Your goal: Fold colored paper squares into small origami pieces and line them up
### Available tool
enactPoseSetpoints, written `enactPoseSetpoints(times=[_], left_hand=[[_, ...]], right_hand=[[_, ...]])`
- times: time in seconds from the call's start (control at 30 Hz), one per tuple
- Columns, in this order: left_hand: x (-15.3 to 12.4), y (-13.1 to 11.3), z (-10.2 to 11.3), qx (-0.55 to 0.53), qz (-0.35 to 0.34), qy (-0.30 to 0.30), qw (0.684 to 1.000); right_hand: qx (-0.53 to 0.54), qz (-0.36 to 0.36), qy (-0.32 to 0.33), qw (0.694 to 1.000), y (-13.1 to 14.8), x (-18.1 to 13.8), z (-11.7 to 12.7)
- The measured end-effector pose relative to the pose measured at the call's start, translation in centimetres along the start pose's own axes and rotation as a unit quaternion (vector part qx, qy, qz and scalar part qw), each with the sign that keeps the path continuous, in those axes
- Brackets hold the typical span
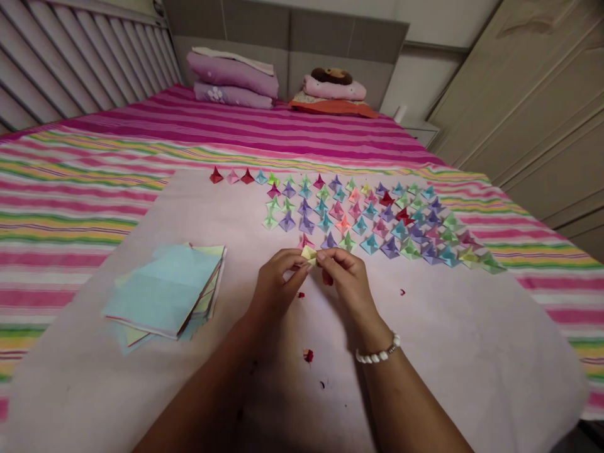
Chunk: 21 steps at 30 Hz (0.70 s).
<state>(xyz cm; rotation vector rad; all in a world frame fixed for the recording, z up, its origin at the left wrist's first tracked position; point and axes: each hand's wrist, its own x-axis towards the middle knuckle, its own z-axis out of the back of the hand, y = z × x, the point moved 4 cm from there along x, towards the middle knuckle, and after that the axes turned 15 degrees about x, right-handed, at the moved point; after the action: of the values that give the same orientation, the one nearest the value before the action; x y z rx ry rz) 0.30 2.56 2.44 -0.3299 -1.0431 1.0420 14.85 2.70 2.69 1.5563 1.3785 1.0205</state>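
Between my two hands is a small yellow folded paper piece (309, 254), pinched at both sides. My left hand (279, 280) grips its left edge with thumb and fingers. The right hand (346, 274), with a white beaded bracelet (379, 356) at the wrist, pinches the other edge. Just beyond the fingers stand rows of small folded paper figures in many colours, among them a pink one (306, 241) and a purple one (329, 240). To the left lies a stack of square paper sheets (163, 286), light blue on top.
A large white sheet (453, 352) covers the striped bedspread (61, 207). Red scraps (308, 356) lie on it near my forearms. Folded purple bedding (236, 78) and a pink pillow (335, 88) sit at the headboard. A slatted rail (94, 56) runs along the left.
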Motion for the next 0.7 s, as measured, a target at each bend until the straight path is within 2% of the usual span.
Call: enactPoseSetpoints(times=[0.2, 0.3, 0.47, 0.6, 0.7], left_hand=[[0.1, -0.2, 0.1, -0.092, 0.077, 0.021, 0.993], [-0.1, 0.2, -0.3, -0.165, 0.156, 0.041, 0.973], [-0.1, 0.9, -0.4, -0.264, 0.244, 0.013, 0.933], [0.0, 0.7, -0.4, -0.258, 0.262, 0.052, 0.929], [-0.1, 0.9, -0.3, -0.230, 0.269, 0.051, 0.934]], right_hand=[[0.028, -0.013, 0.025, 0.999, -0.5, 0.1, -0.2], [0.042, -0.029, 0.032, 0.998, -0.7, 0.2, -0.3], [0.045, -0.042, 0.041, 0.997, -0.7, 0.0, -0.6], [0.049, -0.044, 0.047, 0.997, -0.6, -0.1, -0.6], [0.050, -0.054, 0.056, 0.996, -0.8, -0.1, -0.7]])
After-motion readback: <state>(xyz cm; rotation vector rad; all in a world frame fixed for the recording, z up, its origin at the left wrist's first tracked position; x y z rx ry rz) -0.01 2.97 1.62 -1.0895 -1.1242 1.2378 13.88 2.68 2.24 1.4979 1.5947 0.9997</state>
